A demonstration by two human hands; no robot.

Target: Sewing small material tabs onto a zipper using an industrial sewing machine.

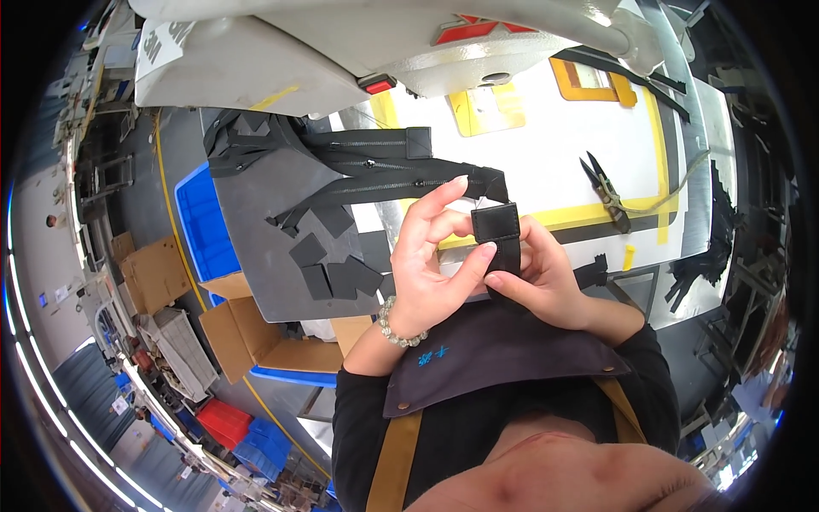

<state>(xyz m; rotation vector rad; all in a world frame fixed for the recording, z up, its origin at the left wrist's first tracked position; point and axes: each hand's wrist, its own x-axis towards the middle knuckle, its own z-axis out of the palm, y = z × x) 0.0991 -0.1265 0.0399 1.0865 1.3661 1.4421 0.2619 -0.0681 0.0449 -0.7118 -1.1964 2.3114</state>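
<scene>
Both hands hold up a black strip whose end carries a square, edge-stitched tab (pixel 496 224). The thumb of my left hand (pixel 431 260) presses on the strip just below the tab, while its index finger is raised behind. From the other side, my right hand (pixel 546 286) grips the strip between thumb and curled fingers. A thin thread shows above the tab. Behind my left hand lie several black zippers (pixel 371 162) with metal teeth and black end pieces. Whether the held strip has zipper teeth cannot be seen.
A white machine body (pixel 333 51) overhangs the table's far side. Black thread snips (pixel 607 192) lie at the right on a white, yellow-taped surface. Loose black squares (pixel 309 250) are on the grey table at left. A cardboard box (pixel 299 353) and blue bin (pixel 205 226) stand beside it.
</scene>
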